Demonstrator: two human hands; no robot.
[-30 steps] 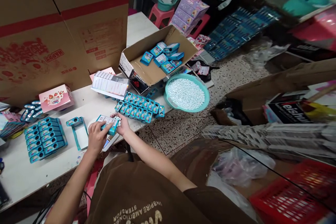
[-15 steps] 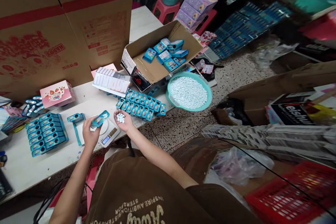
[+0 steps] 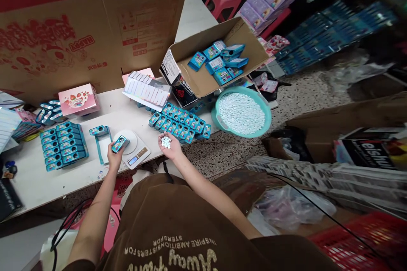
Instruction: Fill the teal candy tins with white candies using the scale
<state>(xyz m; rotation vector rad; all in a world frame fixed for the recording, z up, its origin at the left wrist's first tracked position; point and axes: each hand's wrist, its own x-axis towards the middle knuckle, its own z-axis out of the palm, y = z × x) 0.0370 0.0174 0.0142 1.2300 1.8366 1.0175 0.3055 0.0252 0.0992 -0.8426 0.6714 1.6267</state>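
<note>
My left hand [image 3: 114, 157] grips a small blue candy box [image 3: 121, 144] over the round plate of a white digital scale [image 3: 140, 154]. Whether the box touches the plate I cannot tell. Palm up, my right hand [image 3: 174, 150] cups a small heap of white candies [image 3: 165, 142] to the right of the scale. Left of the scale, another blue box [image 3: 98, 130] lies beside a blue-edged white strip [image 3: 103, 148]. Rows of blue boxes with dark round openings [image 3: 178, 123] stand just beyond my right hand.
A turquoise basin [image 3: 269, 114] full of white candies sits at the right. Behind it an open carton [image 3: 190, 80] holds several blue boxes. More blue boxes [image 3: 65, 146] are stacked at the left, near a pink strawberry box [image 3: 79, 100]. A large carton [image 3: 104, 29] stands at the back.
The blue box in my left hand has gone from tilted, with white candies visible at its end, to lower and flatter over the scale. My right hand still holds its candies. The view has shifted.
</note>
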